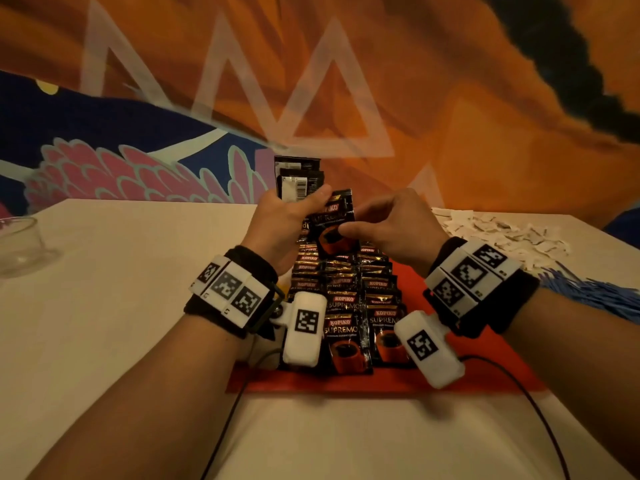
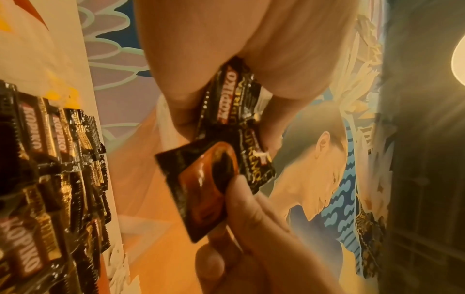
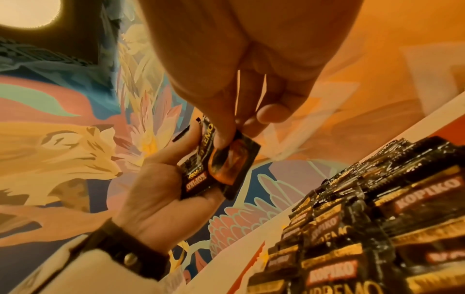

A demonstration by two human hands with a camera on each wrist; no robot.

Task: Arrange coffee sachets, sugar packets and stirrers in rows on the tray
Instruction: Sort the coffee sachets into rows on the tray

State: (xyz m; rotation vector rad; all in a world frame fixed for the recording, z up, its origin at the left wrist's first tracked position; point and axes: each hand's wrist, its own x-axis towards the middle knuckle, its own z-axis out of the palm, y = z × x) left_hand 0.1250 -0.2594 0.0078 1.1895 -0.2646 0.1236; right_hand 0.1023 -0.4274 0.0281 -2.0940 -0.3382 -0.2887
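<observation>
My wrists and their marker bands hide part of the red tray [image 1: 388, 384], so I cannot count its overlapping rows of coffee sachets [image 1: 346, 299]. To my right on the table [image 1: 121, 306], white sugar packets [image 1: 498, 233] lie heaped beside blue stirrers [image 1: 595, 292], which are probably cut off at the edge. A glass [image 1: 20, 244] stands far left. Above the rows, my left hand [image 1: 284, 223] grips a stack of sachets [image 1: 298, 178], while my right hand [image 1: 391, 226] pinches one sachet [image 1: 332, 230] from it.
</observation>
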